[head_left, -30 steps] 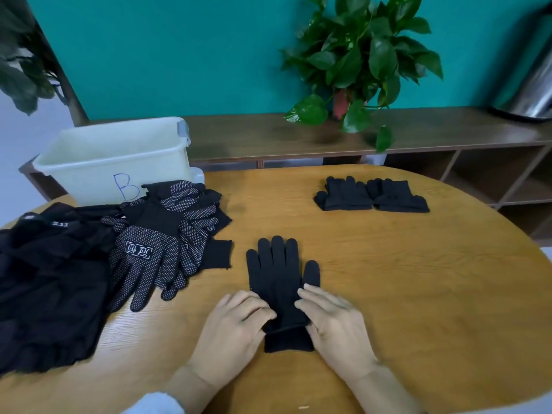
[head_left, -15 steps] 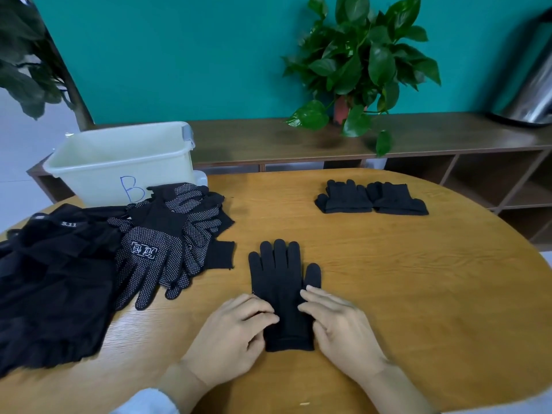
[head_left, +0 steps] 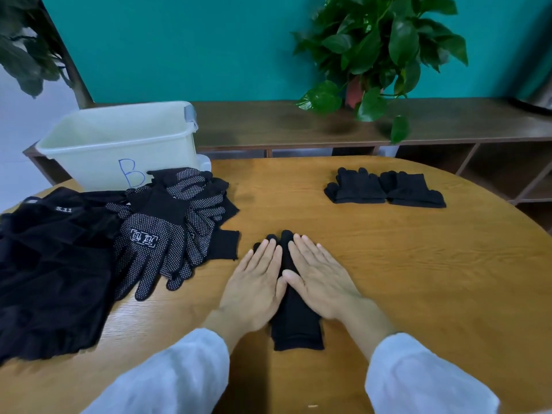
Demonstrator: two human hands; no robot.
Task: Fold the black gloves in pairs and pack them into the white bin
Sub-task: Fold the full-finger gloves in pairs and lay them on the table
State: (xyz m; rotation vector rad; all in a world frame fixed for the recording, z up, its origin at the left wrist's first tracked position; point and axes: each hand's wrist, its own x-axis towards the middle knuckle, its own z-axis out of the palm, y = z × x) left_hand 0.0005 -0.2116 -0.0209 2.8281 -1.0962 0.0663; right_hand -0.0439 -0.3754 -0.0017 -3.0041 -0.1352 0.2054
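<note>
Black fabric pile [head_left: 50,273]: lies at the left edge of the bench [head_left: 418,279]; small white print near its top edge reads "5.11".
White bin [head_left: 119,144]: stands at the far left of the bench, behind the fabric pile; a blue handwritten "B" is on its near wall; the part of the interior that shows holds nothing.
Dotted gloves [head_left: 173,228]: a loose heap of black gloves with white grip dots, just in front of the bin and overlapping the fabric pile; fingers of the top glove point toward the near edge; a white boxed logo sits on its palm, characters not legible.
Left hand [head_left: 257,279]: flat, palm down, fingers straight, pressing on the left half of the plain black glove.
Plain black glove [head_left: 294,321]: lies at the bench centre, near the person; long axis runs away from the person; fingertips point to the far side, cuff toward the near edge; one glove or a stacked pair cannot be told.
Right hand [head_left: 319,279]: flat, palm down, fingers straight, pressing on the right half of the same glove; thumb touching the left hand.
Folded gloves [head_left: 385,189]: two black bundles side by side, touching, at the far right of the bench, well apart from the hands; fingers face left.
Potted plant [head_left: 376,49]: green, on the wooden shelf [head_left: 268,124] behind the bench.
</note>
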